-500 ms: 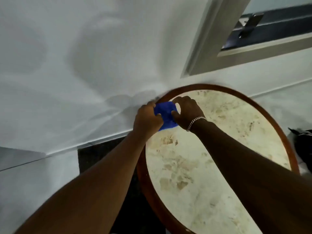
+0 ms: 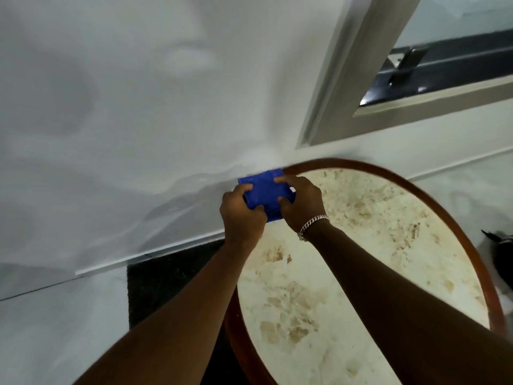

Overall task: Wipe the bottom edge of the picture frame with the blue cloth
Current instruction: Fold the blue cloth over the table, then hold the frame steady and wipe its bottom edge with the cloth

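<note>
A folded blue cloth (image 2: pixel 263 191) is held between both hands, above the far edge of a round table. My left hand (image 2: pixel 241 215) grips its left side, thumb on top. My right hand (image 2: pixel 301 202), with a silver bracelet on the wrist, grips its right side. The picture frame (image 2: pixel 358 79), with a pale grey border, hangs on the white wall at the upper right. Its bottom edge (image 2: pixel 416 119) slopes up toward the right, well above and to the right of the cloth. Neither hand touches the frame.
A round table (image 2: pixel 433 201) with a red-brown wooden rim and a cream marbled top stands against the wall below the frame. A dark mat (image 2: pixel 166 284) lies on the pale floor to its left. A dark object (image 2: pixel 502 254) shows at the right edge.
Both hands have shifted on the cloth; it now looks larger and flatter, folded into a squarer shape. The view has tipped a little, with the hands slightly higher toward the wall.
</note>
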The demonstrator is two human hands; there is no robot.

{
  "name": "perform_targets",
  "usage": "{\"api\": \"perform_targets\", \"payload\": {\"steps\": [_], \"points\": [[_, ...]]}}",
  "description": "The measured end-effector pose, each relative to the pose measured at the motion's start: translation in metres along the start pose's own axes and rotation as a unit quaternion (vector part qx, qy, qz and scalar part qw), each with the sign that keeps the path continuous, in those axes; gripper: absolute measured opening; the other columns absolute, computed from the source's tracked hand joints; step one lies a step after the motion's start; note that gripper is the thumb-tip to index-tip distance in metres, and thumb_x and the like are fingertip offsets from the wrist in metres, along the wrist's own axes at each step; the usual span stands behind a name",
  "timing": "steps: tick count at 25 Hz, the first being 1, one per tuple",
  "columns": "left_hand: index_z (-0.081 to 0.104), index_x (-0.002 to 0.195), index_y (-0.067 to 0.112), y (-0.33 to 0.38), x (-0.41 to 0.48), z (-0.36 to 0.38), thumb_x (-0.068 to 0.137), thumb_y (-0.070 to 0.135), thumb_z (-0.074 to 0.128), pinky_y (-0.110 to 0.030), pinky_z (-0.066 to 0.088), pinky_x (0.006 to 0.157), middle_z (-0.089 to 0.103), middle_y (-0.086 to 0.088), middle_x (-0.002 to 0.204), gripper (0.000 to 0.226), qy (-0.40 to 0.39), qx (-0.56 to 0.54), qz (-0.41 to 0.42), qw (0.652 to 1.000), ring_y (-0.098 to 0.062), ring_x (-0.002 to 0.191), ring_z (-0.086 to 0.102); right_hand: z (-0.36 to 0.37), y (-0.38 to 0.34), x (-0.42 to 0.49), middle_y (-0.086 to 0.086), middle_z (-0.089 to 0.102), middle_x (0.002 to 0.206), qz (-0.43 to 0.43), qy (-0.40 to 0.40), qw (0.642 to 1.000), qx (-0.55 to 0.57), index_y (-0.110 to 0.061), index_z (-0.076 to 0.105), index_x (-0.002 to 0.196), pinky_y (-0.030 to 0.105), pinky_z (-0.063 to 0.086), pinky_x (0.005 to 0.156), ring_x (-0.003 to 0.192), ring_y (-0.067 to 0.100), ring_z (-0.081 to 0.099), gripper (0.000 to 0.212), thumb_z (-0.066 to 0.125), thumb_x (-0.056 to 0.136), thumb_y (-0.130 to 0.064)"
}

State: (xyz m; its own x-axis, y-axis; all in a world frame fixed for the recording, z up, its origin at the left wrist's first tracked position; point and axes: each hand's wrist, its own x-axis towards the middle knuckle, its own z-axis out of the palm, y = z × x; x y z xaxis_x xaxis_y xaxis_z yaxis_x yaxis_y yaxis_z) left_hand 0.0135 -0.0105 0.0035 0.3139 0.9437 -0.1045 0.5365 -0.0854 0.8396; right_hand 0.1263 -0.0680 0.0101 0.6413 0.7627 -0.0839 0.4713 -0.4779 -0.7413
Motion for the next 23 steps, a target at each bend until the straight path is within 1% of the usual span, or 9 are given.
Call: {"api": "perform_targets", "payload": {"steps": [2, 5, 7, 9, 11, 14, 18, 20, 23], "points": [[0.06, 0.123, 0.005, 0.029, 0.004, -0.032, 0.078, -0.009, 0.069, -0.002, 0.043, 0.061, 0.061, -0.018, 0.114, 0.048, 0.031, -0.018, 0.038, 0.999, -0.018, 0.089, 0.058, -0.02, -0.037, 0.001, 0.013, 0.064, 0.121, -0.05, 0.036, 0.998, 0.031, -0.012, 0.064, 0.118, 0.026, 0.045, 0.089, 0.11, 0.027, 0.059, 0.041, 0.064, 0.08, 0.005], [0.061, 0.123, 0.006, 0.087, 0.01, -0.094, 0.078, -0.01, 0.071, -0.003, 0.049, 0.062, 0.058, -0.016, 0.115, 0.049, 0.077, -0.054, 0.118, 0.989, -0.019, 0.094, 0.06, -0.059, -0.114, -0.001, 0.011, 0.065, 0.116, -0.15, 0.102, 0.982, 0.059, -0.01, 0.064, 0.115, 0.025, 0.047, 0.087, 0.103, 0.022, 0.06, 0.04, 0.067, 0.079, 0.005], [0.061, 0.123, 0.005, 0.115, 0.004, -0.124, 0.077, -0.012, 0.071, -0.002, 0.051, 0.065, 0.057, -0.017, 0.115, 0.05, 0.104, -0.057, 0.17, 0.978, -0.019, 0.093, 0.06, -0.077, -0.149, -0.007, 0.01, 0.065, 0.114, -0.197, 0.132, 0.97, 0.058, -0.009, 0.065, 0.115, 0.018, 0.047, 0.082, 0.098, 0.019, 0.061, 0.039, 0.068, 0.079, 0.006], [0.061, 0.124, 0.004, 0.154, 0.004, -0.165, 0.078, -0.012, 0.073, 0.002, 0.049, 0.07, 0.057, -0.017, 0.114, 0.051, 0.137, -0.055, 0.24, 0.959, -0.01, 0.09, 0.058, -0.105, -0.198, -0.01, 0.01, 0.065, 0.112, -0.252, 0.174, 0.95, 0.065, -0.009, 0.064, 0.114, 0.011, 0.047, 0.077, 0.096, 0.017, 0.061, 0.036, 0.067, 0.081, 0.006], [0.061, 0.126, 0.002, 0.193, 0.003, -0.204, 0.079, -0.009, 0.075, 0.007, 0.044, 0.075, 0.057, -0.017, 0.113, 0.05, 0.168, -0.046, 0.316, 0.933, -0.003, 0.092, 0.055, -0.132, -0.248, -0.012, 0.009, 0.065, 0.112, -0.302, 0.218, 0.925, 0.08, -0.009, 0.064, 0.113, 0.015, 0.051, 0.075, 0.096, 0.016, 0.061, 0.034, 0.068, 0.082, 0.004], [0.062, 0.124, 0.0, 0.261, 0.005, -0.272, 0.079, -0.004, 0.076, 0.009, 0.039, 0.083, 0.06, -0.021, 0.116, 0.047, 0.221, -0.024, 0.418, 0.881, -0.008, 0.101, 0.054, -0.178, -0.335, -0.017, 0.007, 0.066, 0.112, -0.366, 0.293, 0.875, 0.123, -0.008, 0.064, 0.114, 0.024, 0.053, 0.081, 0.101, 0.014, 0.061, 0.032, 0.068, 0.084, 0.002], [0.058, 0.128, -0.002, 0.334, 0.003, -0.354, 0.083, 0.002, 0.065, 0.007, 0.035, 0.094, 0.059, -0.022, 0.125, 0.045, 0.248, 0.002, 0.519, 0.818, -0.001, 0.117, 0.046, -0.229, -0.431, -0.026, -0.005, 0.062, 0.112, -0.412, 0.353, 0.812, 0.215, -0.014, 0.063, 0.114, 0.022, 0.054, 0.084, 0.104, 0.008, 0.06, 0.034, 0.068, 0.085, 0.003], [0.054, 0.132, -0.001, 0.368, -0.001, -0.396, 0.084, 0.006, 0.061, 0.002, 0.032, 0.104, 0.057, -0.02, 0.134, 0.049, 0.251, 0.022, 0.559, 0.79, -0.004, 0.125, 0.043, -0.252, -0.473, -0.031, -0.005, 0.061, 0.112, -0.435, 0.375, 0.778, 0.256, -0.017, 0.062, 0.115, 0.024, 0.055, 0.085, 0.105, 0.007, 0.06, 0.036, 0.067, 0.086, 0.002], [0.053, 0.134, -0.001, 0.416, -0.002, -0.46, 0.087, 0.009, 0.058, -0.025, 0.037, 0.116, 0.054, -0.019, 0.143, 0.049, 0.292, 0.067, 0.606, 0.737, -0.023, 0.137, 0.046, -0.278, -0.526, -0.035, -0.002, 0.062, 0.114, -0.464, 0.386, 0.747, 0.28, -0.014, 0.062, 0.116, 0.031, 0.056, 0.086, 0.107, 0.011, 0.06, 0.034, 0.066, 0.087, 0.001]]}}
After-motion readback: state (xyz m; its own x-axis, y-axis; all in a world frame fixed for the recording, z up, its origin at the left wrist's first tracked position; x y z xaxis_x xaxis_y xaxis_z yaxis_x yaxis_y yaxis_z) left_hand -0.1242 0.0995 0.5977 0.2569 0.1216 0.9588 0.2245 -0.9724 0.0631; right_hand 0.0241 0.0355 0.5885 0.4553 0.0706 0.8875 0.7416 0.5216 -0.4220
